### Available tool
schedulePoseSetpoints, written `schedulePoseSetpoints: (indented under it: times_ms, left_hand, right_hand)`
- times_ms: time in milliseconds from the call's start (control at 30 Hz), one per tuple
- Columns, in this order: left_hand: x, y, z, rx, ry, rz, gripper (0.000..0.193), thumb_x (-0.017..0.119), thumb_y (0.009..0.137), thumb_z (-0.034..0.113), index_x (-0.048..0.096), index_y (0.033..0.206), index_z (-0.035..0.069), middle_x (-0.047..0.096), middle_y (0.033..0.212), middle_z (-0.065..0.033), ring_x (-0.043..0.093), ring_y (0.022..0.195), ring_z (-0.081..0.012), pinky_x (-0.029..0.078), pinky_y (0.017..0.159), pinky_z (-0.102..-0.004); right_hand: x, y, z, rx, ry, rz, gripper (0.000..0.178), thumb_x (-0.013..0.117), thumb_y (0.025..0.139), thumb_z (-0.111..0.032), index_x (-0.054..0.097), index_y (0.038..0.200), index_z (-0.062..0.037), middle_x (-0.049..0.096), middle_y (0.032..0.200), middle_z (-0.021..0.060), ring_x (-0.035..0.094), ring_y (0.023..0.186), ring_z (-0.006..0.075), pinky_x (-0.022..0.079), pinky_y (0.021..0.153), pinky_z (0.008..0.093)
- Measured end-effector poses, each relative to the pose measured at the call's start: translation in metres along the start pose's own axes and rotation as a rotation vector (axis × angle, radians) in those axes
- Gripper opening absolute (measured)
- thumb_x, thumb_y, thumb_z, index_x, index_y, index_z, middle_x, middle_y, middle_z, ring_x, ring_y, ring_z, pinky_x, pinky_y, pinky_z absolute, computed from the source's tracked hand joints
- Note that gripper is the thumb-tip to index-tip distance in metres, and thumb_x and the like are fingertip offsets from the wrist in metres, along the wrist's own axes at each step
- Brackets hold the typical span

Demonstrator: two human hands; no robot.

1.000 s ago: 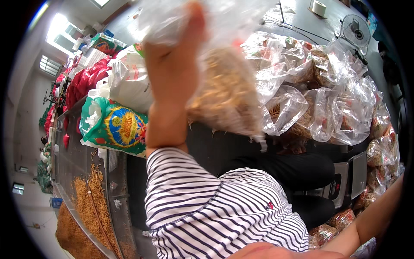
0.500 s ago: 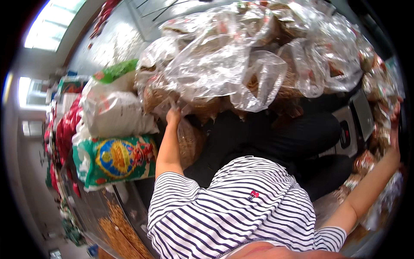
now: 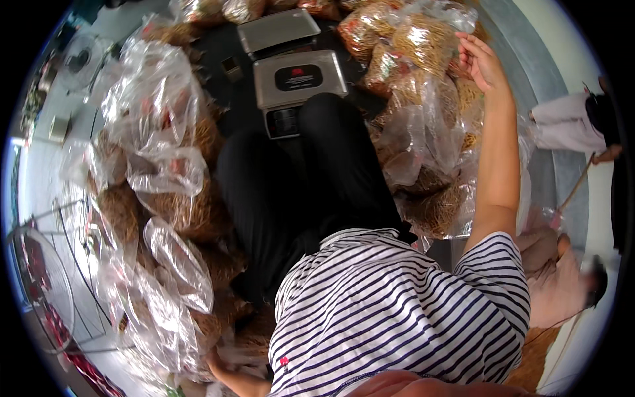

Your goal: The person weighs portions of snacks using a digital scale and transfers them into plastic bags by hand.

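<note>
My right hand (image 3: 481,63) is raised at the upper right with its fingers loosely bent and apart. Nothing shows in it. Just left of its fingertips lies a clear plastic bag (image 3: 425,45) filled with dried, straw-coloured strands. At the lower left, my left hand (image 3: 215,360) reaches in among more clear bags (image 3: 173,264) of brown strands. Its fingers are mostly hidden there, so what they hold cannot be made out.
Two flat metal-topped scales (image 3: 299,78) stand beyond my knees. Stuffed bags (image 3: 370,30) line both sides and the far end. A wire-framed round stand (image 3: 41,284) is at far left. Other people (image 3: 559,278) are at the right, one with a stick (image 3: 574,182).
My view has swung to the right, bringing the scales to the front. The left hand, earlier pinching a bag beside the sacks, is now at the lower edge.
</note>
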State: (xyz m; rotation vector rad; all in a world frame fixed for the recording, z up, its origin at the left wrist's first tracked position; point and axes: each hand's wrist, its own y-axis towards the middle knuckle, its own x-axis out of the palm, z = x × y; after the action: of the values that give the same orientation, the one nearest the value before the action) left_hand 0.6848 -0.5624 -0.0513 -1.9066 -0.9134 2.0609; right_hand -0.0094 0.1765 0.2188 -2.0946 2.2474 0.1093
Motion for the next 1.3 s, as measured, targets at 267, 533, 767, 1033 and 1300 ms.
schedulePoseSetpoints:
  times_ms: [267,533,767,1033,1300]
  left_hand:
    - [-0.105,-0.340,0.231,1.087,0.456,-0.130,0.045,0.061,0.083,0.040,0.061,0.088,-0.005,0.063,0.065,-0.0145,0.063,0.057,-0.0215,0.048,0.053,-0.0283]
    - [0.023,-0.593,0.431,1.726,0.563,-1.092,0.036,0.061,0.086,0.031,0.062,0.083,-0.005,0.063,0.060,-0.0101,0.063,0.054,-0.0150,0.051,0.048,-0.0285]
    - [0.326,-0.744,0.373,1.360,1.215,-1.418,0.055,0.055,0.087,0.044,0.047,0.120,0.001,0.055,0.110,-0.0095,0.059,0.087,-0.0181,0.052,0.069,-0.0300]
    - [0.471,-0.692,0.224,1.418,1.048,-1.349,0.069,0.067,0.075,0.044,0.047,0.120,-0.003,0.060,0.102,-0.0149,0.059,0.085,-0.0229,0.051,0.065,-0.0364]
    - [0.512,-0.673,0.224,0.214,0.072,-1.564,0.020,0.035,0.086,0.011,0.054,0.083,0.004,0.053,0.073,-0.0072,0.053,0.061,-0.0205,0.044,0.051,-0.0362]
  right_hand:
    - [-0.208,-0.163,0.092,0.175,-0.090,0.553,0.023,0.056,0.088,-0.018,0.059,0.107,-0.0055,0.056,0.078,-0.0018,0.051,0.068,0.0043,0.043,0.061,0.0177]
    - [-0.300,-0.345,0.300,0.628,-1.170,1.108,0.047,0.066,0.079,-0.038,0.057,0.109,-0.0014,0.062,0.094,0.0083,0.060,0.087,0.0208,0.050,0.067,0.0340]
    - [-0.218,-0.327,0.361,0.520,-0.014,0.694,0.029,0.058,0.082,-0.024,0.059,0.097,0.0006,0.061,0.082,0.0106,0.060,0.077,0.0215,0.049,0.065,0.0346]
    - [-0.059,-0.345,0.310,0.717,-0.280,0.858,0.024,0.065,0.073,-0.017,0.064,0.087,0.0029,0.063,0.072,0.0103,0.057,0.068,0.0143,0.045,0.060,0.0315]
    - [-0.120,-0.358,0.210,0.473,0.575,1.212,0.026,0.060,0.083,-0.018,0.059,0.099,0.0022,0.064,0.083,0.0077,0.062,0.073,0.0183,0.048,0.062,0.0298]
